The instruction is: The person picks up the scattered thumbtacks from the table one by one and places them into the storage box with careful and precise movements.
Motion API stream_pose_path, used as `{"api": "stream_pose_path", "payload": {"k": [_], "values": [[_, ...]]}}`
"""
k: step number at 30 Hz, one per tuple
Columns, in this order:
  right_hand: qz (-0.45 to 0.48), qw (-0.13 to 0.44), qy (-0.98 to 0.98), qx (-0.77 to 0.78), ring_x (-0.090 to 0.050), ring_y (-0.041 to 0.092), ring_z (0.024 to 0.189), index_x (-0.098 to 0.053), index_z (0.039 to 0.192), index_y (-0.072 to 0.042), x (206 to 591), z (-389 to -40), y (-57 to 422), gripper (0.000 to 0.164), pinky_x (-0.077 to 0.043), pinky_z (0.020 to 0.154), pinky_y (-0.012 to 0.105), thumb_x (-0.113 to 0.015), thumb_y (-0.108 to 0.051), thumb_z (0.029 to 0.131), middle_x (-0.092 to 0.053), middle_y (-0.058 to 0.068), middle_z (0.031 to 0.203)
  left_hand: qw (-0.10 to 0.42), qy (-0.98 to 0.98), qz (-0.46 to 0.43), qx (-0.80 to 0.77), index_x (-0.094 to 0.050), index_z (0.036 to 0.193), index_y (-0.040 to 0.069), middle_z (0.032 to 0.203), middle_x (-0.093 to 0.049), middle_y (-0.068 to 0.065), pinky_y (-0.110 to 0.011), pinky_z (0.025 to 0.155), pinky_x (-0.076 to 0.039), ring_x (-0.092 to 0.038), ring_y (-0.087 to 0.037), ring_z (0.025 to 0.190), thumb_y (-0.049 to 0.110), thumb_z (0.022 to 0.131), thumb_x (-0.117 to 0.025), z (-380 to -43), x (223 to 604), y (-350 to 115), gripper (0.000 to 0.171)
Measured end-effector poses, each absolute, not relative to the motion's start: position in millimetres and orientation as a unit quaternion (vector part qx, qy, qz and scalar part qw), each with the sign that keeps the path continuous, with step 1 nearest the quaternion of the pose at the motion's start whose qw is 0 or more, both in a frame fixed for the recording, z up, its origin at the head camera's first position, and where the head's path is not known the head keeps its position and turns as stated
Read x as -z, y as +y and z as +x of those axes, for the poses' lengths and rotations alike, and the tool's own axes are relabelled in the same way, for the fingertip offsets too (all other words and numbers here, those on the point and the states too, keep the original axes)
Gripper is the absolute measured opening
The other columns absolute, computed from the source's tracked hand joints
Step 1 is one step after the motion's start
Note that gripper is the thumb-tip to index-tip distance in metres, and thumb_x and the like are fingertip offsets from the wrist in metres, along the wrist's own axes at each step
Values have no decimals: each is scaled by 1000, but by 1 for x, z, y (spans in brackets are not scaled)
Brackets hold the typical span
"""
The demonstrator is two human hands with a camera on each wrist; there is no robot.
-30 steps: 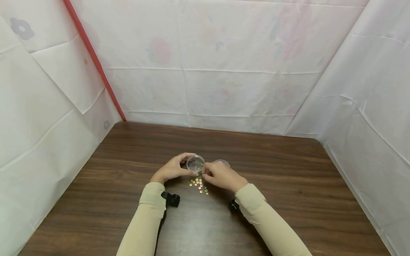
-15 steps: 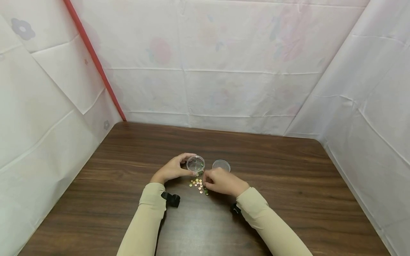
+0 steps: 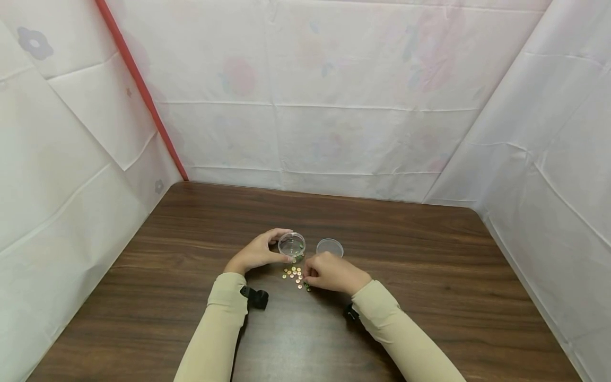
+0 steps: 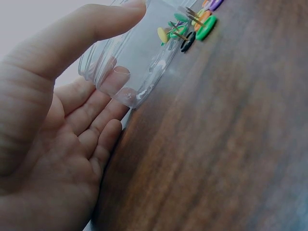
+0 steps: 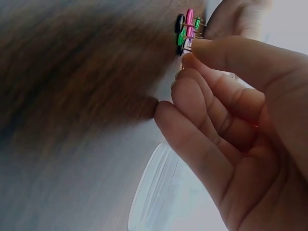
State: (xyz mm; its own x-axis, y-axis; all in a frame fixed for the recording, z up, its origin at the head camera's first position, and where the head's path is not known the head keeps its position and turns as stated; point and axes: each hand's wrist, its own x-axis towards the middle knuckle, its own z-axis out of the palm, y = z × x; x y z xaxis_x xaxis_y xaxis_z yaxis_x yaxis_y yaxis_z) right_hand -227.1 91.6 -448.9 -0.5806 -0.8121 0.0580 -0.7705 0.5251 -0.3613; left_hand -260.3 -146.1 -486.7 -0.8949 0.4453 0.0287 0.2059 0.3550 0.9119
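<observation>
My left hand (image 3: 260, 249) holds a clear plastic jar (image 3: 291, 245), thumb on the near side and fingers round the far side. Several coloured thumbtacks (image 4: 178, 31) lie in the bottom of the jar. Loose thumbtacks (image 3: 293, 272) are scattered on the table just in front of it, points up in the wrist views. At the right edge of that group, my right hand (image 3: 331, 271) has its thumb and index fingertips pinched at a thumbtack (image 5: 188, 48), which the fingers partly hide. The other right fingers are curled, one fingertip close to the tabletop.
A round clear lid (image 3: 330, 246) lies on the table just behind the right hand. The brown wooden table (image 3: 410, 318) is enclosed by white patterned sheets (image 3: 310, 138) at the back and both sides. Small black wrist cameras (image 3: 258, 298) sit on both forearms.
My right hand has moved from the jar's right side down toward the near right edge of the loose thumbtacks, uncovering the lid. The left hand and jar have stayed in place.
</observation>
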Motion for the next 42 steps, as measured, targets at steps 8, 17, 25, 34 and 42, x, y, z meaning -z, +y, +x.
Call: {"api": "stream_pose_path", "payload": {"k": [8,17,25,34,42], "values": [[-451,52,876,167,-47,-2,58,-65,76,-17,449,-227,91,9,-42,53,17,-68,-17,84,-57,-11,67,123,814,199,-532,-43,138,17,123,-56,-13,-54,94,-40,-50,-24,110,21,72,-81,-261,485,-146,77],[-448,48,877,165,-47,-2,58,-65,75,-16,450,-227,90,10,-43,54,17,-67,-15,84,-57,-11,67,118,816,198,-531,-46,135,21,119,-58,-7,-49,93,-42,-52,-19,106,24,71,-82,-258,482,-146,73],[-462,39,869,175,-45,-3,56,-64,75,-15,449,-229,90,11,-41,52,16,-65,-12,85,-56,-10,66,110,820,197,-527,-48,133,24,117,-58,-3,-47,91,-44,-53,-15,104,26,70,-82,-260,486,-146,72],[-451,0,870,197,-48,-3,59,-65,84,-15,445,-234,90,7,-44,54,16,-61,-15,90,-61,-9,74,115,819,195,-528,-46,134,23,117,-58,-4,-47,90,-44,-53,-16,103,26,70,-82,-260,485,-146,73],[-423,-68,881,201,-48,-1,62,-66,88,-16,440,-237,88,6,-45,56,19,-60,-18,91,-59,-9,74,114,820,197,-525,-45,136,22,118,-57,-5,-47,90,-45,-53,-17,104,26,72,-81,-261,486,-146,74]]}}
